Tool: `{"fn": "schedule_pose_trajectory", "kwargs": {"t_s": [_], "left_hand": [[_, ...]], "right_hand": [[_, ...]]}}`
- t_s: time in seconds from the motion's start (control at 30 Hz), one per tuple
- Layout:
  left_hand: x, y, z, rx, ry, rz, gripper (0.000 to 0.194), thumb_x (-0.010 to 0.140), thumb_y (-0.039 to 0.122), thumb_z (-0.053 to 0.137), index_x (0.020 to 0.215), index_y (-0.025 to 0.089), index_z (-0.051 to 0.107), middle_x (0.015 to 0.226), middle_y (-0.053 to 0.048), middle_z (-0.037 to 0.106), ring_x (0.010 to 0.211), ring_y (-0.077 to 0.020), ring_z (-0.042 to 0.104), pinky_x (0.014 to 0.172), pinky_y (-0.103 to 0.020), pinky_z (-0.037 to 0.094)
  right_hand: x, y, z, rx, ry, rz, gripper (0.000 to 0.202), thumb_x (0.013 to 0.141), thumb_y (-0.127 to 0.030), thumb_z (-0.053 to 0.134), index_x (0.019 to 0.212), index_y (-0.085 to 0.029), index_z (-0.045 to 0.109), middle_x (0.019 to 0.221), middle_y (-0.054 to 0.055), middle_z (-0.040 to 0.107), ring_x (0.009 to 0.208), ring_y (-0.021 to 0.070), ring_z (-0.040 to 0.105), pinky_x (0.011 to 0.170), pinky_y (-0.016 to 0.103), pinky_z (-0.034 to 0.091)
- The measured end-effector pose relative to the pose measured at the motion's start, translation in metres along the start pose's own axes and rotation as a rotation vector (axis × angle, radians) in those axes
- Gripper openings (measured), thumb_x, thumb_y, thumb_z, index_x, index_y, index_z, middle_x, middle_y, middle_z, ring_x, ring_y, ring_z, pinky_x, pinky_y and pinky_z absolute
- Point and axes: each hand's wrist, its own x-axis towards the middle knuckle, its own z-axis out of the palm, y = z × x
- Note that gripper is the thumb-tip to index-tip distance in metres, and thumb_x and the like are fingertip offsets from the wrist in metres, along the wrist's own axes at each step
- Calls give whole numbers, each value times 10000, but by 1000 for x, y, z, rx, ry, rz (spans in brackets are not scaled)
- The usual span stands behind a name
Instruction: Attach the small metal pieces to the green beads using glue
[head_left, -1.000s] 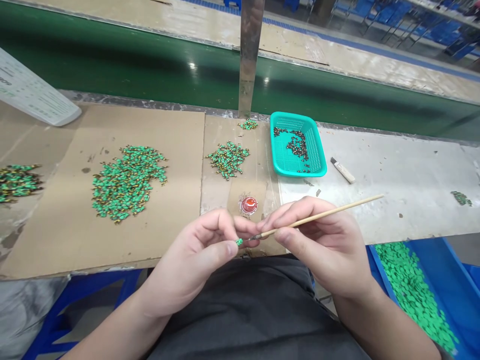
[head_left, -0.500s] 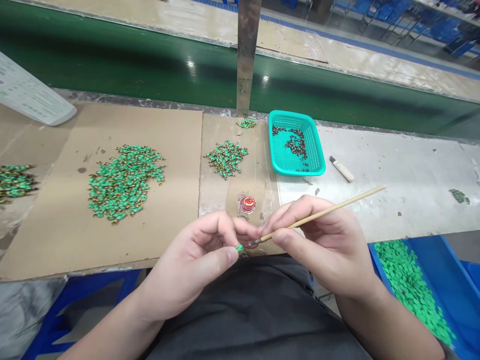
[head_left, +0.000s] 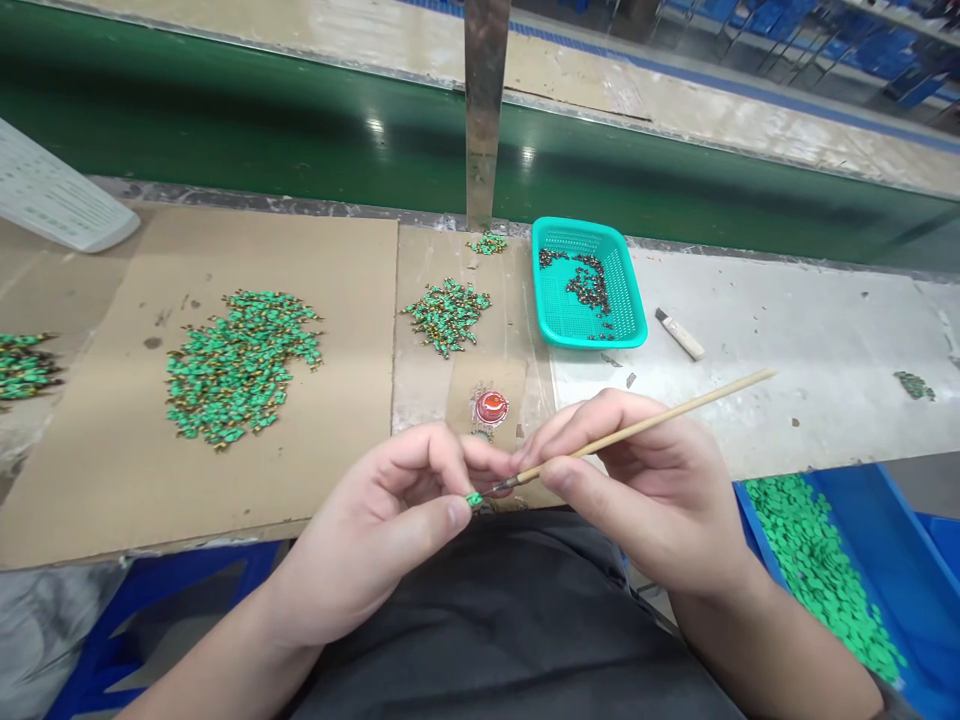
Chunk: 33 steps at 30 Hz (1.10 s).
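Observation:
Between thumb and index finger, my left hand point(head_left: 405, 510) pinches a small green piece point(head_left: 473, 499). My right hand point(head_left: 637, 480) grips a thin paintbrush point(head_left: 645, 425) with a pale wooden handle like a pen, its dark tip at the green piece. Whether the bristles touch the piece is too fine to tell. Just beyond my hands, a blob of glossy red paint point(head_left: 492, 407) lies on a cardboard scrap. Left of it is a large pile of small green and gold pieces point(head_left: 244, 365); a smaller pile point(head_left: 448, 317) sits closer to the paint.
A turquoise basket point(head_left: 589, 343) with small dark pieces stands past my right hand. Right of it lies a cutter with a pale handle point(head_left: 680, 334). A blue bin point(head_left: 874, 530) with green discs is at lower right. A metal post point(head_left: 484, 130) rises at the table's back edge.
The view has shifted slightly, so the table things sit a little further left. My hands keep the same hold, brush tip still at the green piece.

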Motion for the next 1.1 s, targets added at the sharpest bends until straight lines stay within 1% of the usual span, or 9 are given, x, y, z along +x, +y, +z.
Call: {"fn": "schedule_pose_trajectory", "kwargs": {"t_s": [0.23,0.43,0.53,0.63,0.77,0.93,1.1], "left_hand": [[-2,0,-1,5,7,-3,319,944,462,1026,816,248,827,1095,-90,935,1120,-296,881,1021,-384,719],[-3,-1,-2,6,-8,-2,293,956,462,1019,833,266,839,1104,-54,935,1111,-248,874,1033,-328,704],[-3,-1,-3,12,6,-6,311,941,475,1030,821,262,838,1084,-61,931,1103,-260,874,1025,-341,708],[-4,-1,-4,14,5,-18,291,955,452,1020,831,261,839,1101,-66,928,1119,-267,870,1032,-349,703],[-6,-2,-4,5,-9,-15,244,975,414,1003,857,271,845,1124,-45,930,1130,-243,866,1033,-314,690],[-4,-1,-3,5,-7,7,259,963,421,1013,847,261,847,1086,-55,931,1109,-250,874,1011,-314,700],[-2,0,-2,5,-19,28,257,970,408,1010,849,250,847,1087,-56,942,1107,-241,885,990,-285,703]], "right_hand": [[0,0,0,-3,-3,-9,78,1079,-205,881,1049,-275,865,1006,45,905,959,259,885,898,427,722],[0,0,1,-13,2,-28,76,1076,-208,888,1044,-272,862,1005,44,904,956,254,885,892,417,724],[1,0,1,-18,2,-32,75,1074,-203,889,1043,-265,860,1005,44,904,954,248,884,889,410,723],[1,-1,1,-22,0,-27,86,1073,-201,887,1031,-269,855,992,40,899,953,250,882,891,418,724],[0,-1,1,-25,-7,-35,91,1074,-200,880,1026,-272,854,979,40,897,948,256,880,889,429,729],[1,-1,1,-18,1,-46,94,1064,-180,890,1027,-259,855,994,39,899,941,240,881,873,397,711],[1,1,0,-10,-9,-63,91,1066,-161,877,1028,-241,855,996,49,895,941,242,880,879,398,707]]}}
